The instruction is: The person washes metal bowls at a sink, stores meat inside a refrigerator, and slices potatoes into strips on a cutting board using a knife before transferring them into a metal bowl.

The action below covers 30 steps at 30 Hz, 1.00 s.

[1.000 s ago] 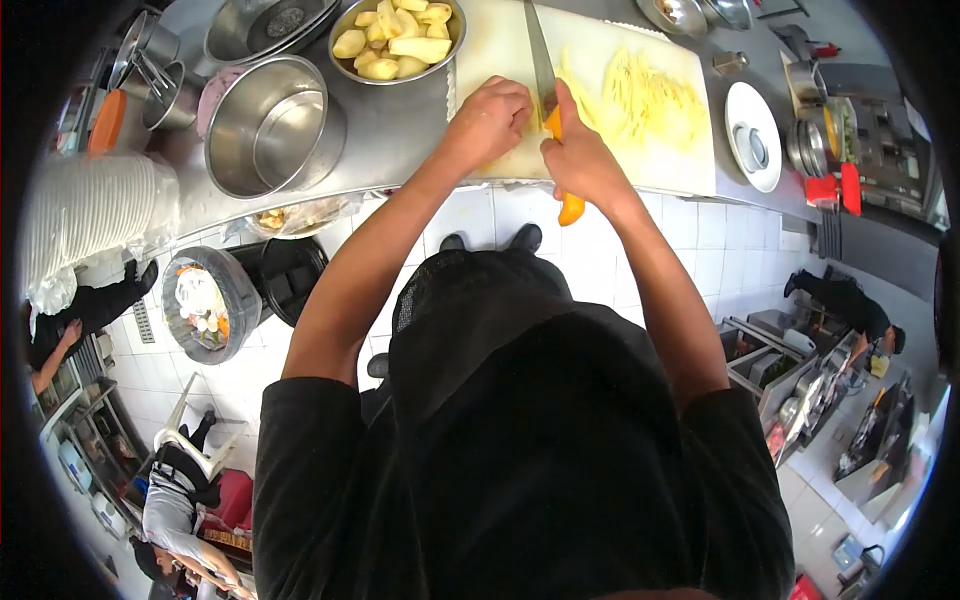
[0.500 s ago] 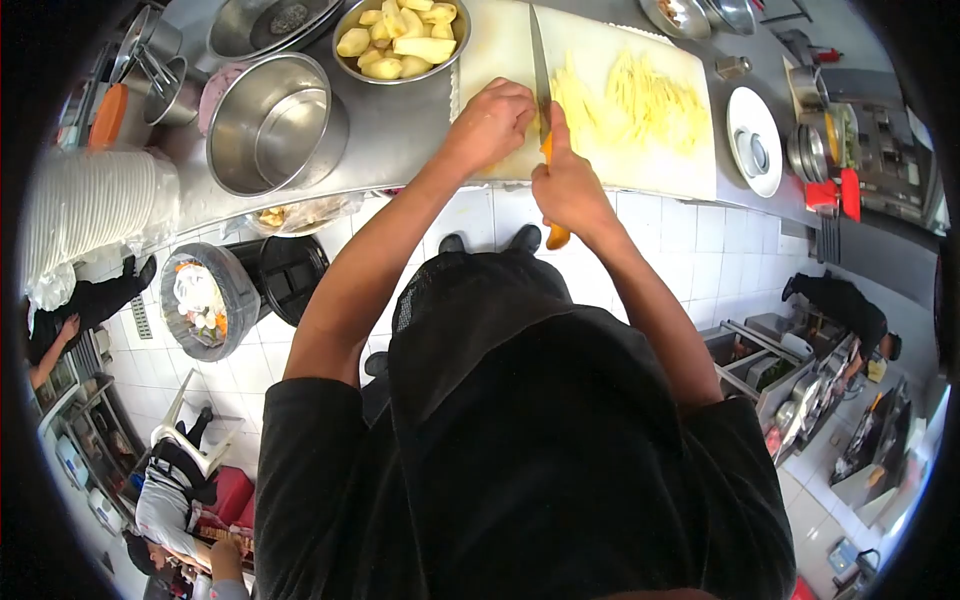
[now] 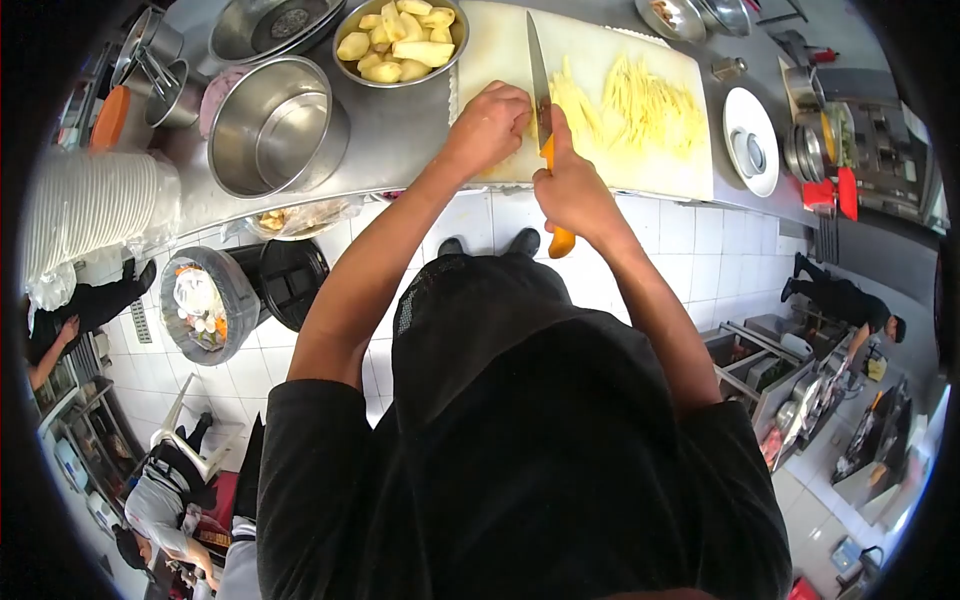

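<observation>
My right hand [image 3: 578, 198] is wrapped round the orange handle of a long knife [image 3: 538, 70], whose blade points away over the white cutting board [image 3: 655, 175]. Just left of the blade, my left hand [image 3: 488, 125] has its fingers curled against a yellow piece on the board, mostly hidden by them. Thin pale-yellow strips [image 3: 650, 105] lie in a loose heap to the right of the knife. Behind and left of my left hand, a metal bowl [image 3: 461, 38] holds peeled yellow pieces.
An empty steel pot [image 3: 285, 125] stands left on the metal counter [image 3: 395, 140]. A white oval plate [image 3: 751, 170] with small dishes is at the right. Below the counter is a lined waste bin [image 3: 240, 300]. Co-workers [image 3: 850, 305] [image 3: 165, 505] are at both sides.
The knife and my right hand have shifted slightly, with the handle a little lower and further right. My left hand stays nearly in place. Co-workers at both sides have moved.
</observation>
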{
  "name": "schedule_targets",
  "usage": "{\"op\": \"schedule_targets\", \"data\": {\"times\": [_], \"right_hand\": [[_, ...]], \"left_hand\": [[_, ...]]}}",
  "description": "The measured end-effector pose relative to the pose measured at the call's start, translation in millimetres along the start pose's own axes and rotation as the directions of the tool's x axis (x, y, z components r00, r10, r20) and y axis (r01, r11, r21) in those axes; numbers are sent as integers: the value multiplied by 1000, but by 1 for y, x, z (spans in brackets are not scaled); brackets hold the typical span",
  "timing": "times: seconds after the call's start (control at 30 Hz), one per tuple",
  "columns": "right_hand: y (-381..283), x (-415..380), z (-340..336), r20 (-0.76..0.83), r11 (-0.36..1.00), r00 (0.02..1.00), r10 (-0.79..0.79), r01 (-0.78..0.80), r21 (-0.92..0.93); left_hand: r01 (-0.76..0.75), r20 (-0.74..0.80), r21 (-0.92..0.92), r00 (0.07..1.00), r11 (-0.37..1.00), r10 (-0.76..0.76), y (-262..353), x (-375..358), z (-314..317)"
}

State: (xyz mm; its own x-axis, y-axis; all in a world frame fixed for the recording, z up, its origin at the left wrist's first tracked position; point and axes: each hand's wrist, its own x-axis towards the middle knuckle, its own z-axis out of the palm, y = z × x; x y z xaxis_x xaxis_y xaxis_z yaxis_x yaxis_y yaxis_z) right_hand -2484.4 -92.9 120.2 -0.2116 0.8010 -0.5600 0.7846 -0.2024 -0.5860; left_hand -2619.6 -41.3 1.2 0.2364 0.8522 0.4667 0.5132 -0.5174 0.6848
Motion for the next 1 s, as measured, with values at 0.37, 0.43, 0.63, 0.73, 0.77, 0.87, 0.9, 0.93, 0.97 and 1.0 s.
{"op": "schedule_targets", "data": {"times": [0.37, 0.43, 0.63, 0.73, 0.77, 0.87, 0.9, 0.93, 0.97, 1.0], "right_hand": [[13, 37, 4, -80, 993, 990, -114, 116, 25], [10, 49, -6, -95, 989, 986, -135, 140, 50], [-2, 12, -14, -36, 997, 997, -65, 66, 38], [-2, 4, -4, -30, 999, 999, -31, 31, 27], [1, 6, -1, -20, 999, 999, -27, 27, 20], [4, 6, 1, -14, 1000, 1000, -26, 26, 10], [4, 6, 1, -15, 1000, 999, -28, 28, 8], [5, 7, 2, -26, 999, 999, -39, 39, -6], [6, 7, 2, -37, 999, 998, -49, 49, -19], [6, 7, 2, -48, 998, 997, -60, 59, -33]], "left_hand": [[-12, -26, 7, 1000, 1000, 12, 1, 3, 0], [-17, -6, 17, 1000, 1000, 17, 0, -1, 3], [74, -144, 18, 987, 997, -71, -1, 2, 1], [99, -136, 46, 986, 994, -92, 0, 1, 2], [102, -135, 51, 986, 993, -94, 1, 1, 3], [91, -139, 69, 987, 993, -80, 3, 2, 3], [84, -142, 76, 987, 994, -73, 5, 3, 3], [87, -131, 87, 989, 992, -75, 5, 3, 2], [89, -118, 98, 990, 991, -77, 6, 2, 2], [90, -106, 108, 991, 990, -79, 6, 2, 2]]}}
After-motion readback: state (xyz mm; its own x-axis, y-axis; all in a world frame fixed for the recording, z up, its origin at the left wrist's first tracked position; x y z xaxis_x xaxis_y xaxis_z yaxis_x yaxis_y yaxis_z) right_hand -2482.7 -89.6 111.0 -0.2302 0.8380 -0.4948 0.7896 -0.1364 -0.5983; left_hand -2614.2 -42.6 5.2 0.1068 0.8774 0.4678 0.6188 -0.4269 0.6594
